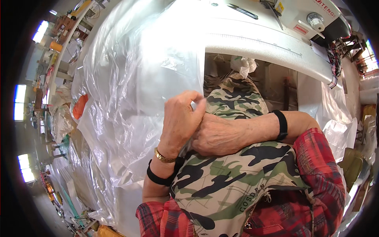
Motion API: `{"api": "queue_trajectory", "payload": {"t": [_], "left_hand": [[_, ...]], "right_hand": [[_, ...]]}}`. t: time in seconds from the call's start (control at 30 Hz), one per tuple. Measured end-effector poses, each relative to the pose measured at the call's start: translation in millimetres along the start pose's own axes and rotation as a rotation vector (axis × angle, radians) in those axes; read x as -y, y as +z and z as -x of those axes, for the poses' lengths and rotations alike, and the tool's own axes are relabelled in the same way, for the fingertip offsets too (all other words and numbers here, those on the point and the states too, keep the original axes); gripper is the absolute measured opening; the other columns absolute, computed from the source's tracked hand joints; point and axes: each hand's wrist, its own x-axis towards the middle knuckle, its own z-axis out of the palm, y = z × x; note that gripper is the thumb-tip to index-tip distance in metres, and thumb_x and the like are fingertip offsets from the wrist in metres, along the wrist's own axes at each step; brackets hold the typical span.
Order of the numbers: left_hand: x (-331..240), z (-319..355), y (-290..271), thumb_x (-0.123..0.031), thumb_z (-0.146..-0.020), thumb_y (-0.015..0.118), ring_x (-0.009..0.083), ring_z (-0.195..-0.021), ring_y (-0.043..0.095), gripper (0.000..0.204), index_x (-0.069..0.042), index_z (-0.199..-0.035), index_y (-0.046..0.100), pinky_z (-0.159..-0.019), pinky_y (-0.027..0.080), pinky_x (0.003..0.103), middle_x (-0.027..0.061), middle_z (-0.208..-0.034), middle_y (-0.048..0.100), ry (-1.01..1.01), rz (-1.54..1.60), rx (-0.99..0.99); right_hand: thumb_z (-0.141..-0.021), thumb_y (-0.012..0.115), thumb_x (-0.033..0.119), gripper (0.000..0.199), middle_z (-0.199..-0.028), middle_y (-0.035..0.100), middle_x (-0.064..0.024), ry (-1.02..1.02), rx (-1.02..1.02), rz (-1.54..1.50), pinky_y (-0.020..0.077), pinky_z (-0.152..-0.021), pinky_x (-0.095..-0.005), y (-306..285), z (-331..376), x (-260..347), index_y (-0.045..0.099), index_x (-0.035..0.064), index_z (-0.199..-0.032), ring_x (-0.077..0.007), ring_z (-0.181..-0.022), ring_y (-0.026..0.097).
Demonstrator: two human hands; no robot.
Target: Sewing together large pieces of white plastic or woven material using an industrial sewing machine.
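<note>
Head view: left hand [180, 120] curled, thumb & fingertips pinching edge of clear plastic sheet [130, 91], which spreads up & left from the pinch, in front of the white work table [252, 43]. Right hand [216, 137] lies just below-right of the pinch, touching left hand, over camouflage apron [229, 185]; can't tell its grip. Scissors [242, 11] on table, well apart.

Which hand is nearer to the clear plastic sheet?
Left. The left hand pinches the edge of the clear plastic sheet; the right hand lies just behind it over the camouflage apron.
</note>
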Motion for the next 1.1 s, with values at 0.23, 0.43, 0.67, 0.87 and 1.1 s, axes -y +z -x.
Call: {"api": "queue_trajectory", "payload": {"t": [0.23, 0.43, 0.67, 0.87, 1.1], "left_hand": [[-1, 9, -9, -0.003, -0.084, 0.062, 0.015, -0.046, 0.05, 0.012, 0.001, -0.094, 0.067, -0.048, 0.039, 0.028, 0.0103, -0.065, 0.061, -0.095, -0.063, -0.061], [-23, 21, -10, 0.008, -0.081, 0.055, 0.0209, -0.053, 0.05, 0.03, -0.002, -0.107, 0.064, -0.053, 0.042, 0.032, 0.011, -0.074, 0.057, 0.048, -0.097, -0.21], [-18, 17, -11, 0.012, -0.074, 0.054, 0.0255, -0.061, 0.05, 0.047, 0.001, -0.12, 0.062, -0.059, 0.043, 0.034, 0.0126, -0.077, 0.048, 0.217, -0.117, -0.246], [-4, 23, 1, 0.004, -0.086, 0.058, 0.0266, -0.06, 0.051, 0.037, 0.003, -0.123, 0.06, -0.057, 0.044, 0.037, 0.0138, -0.079, 0.051, 0.129, -0.17, -0.282], [-2, 19, 4, 0.001, -0.084, 0.059, 0.0343, -0.065, 0.057, 0.028, 0.004, -0.112, 0.062, -0.06, 0.046, 0.041, 0.0171, -0.08, 0.055, 0.139, -0.179, -0.164]], "right_hand": [[-0.082, 0.062, 0.02, 0.019, -0.067, 0.064, -0.013, 0.01, -0.132, -0.265, 0.0472, -0.067, -0.0388, -21, 23, -36, 0.065, 0.0025, -0.076, -0.0282, -0.064, 0.061], [-0.093, 0.058, 0.02, 0.023, -0.081, 0.066, -0.0205, 0.61, -0.671, -0.469, 0.0503, -0.061, -0.0387, 2, -3, -72, 0.064, -0.0011, -0.087, -0.0355, -0.074, 0.064], [-0.076, 0.059, 0.007, 0.011, -0.073, 0.06, -0.0222, 0.33, -0.185, -0.239, 0.0471, -0.061, -0.0458, -2, -24, -84, 0.058, -0.0025, -0.08, -0.0416, -0.069, 0.059], [-0.09, 0.058, 0.019, 0.017, -0.076, 0.063, -0.0179, 0.514, -0.338, 0.025, 0.0513, -0.066, -0.046, -49, 7, -91, 0.062, 0.0029, -0.085, -0.0384, -0.074, 0.064], [-0.091, 0.06, 0.022, 0.019, -0.089, 0.064, -0.0132, 0.588, -0.665, 0.463, 0.0523, -0.073, -0.0413, -100, 13, -156, 0.063, 0.0041, -0.096, -0.0324, -0.083, 0.063]]}}
